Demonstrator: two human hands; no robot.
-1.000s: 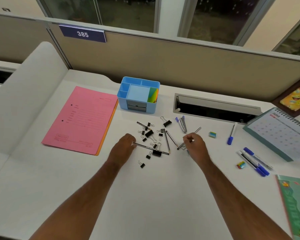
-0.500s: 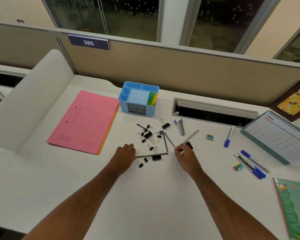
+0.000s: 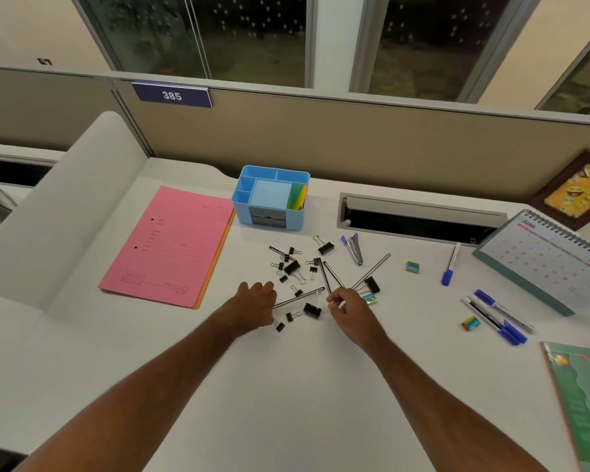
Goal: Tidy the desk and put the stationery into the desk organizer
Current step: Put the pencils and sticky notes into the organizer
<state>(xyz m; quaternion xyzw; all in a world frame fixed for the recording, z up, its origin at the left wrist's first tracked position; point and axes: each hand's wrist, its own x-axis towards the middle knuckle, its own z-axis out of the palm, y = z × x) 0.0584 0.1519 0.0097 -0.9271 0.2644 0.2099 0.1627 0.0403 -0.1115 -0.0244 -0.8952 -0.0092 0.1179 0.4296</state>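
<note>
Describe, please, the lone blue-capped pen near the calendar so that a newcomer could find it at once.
Start at the desk calendar on the right side of the white desk. Just left of its near corner, below the cable slot, lies a white pen with a blue cap, cap pointing toward the person. Unlike the cluster of blue-capped pens lower right, it lies alone.

An office cubicle: fabric partition [image 3: 355, 148] with number plate "385" [image 3: 172, 95], white desk [image 3: 304, 386], desk calendar [image 3: 552, 257].
</note>
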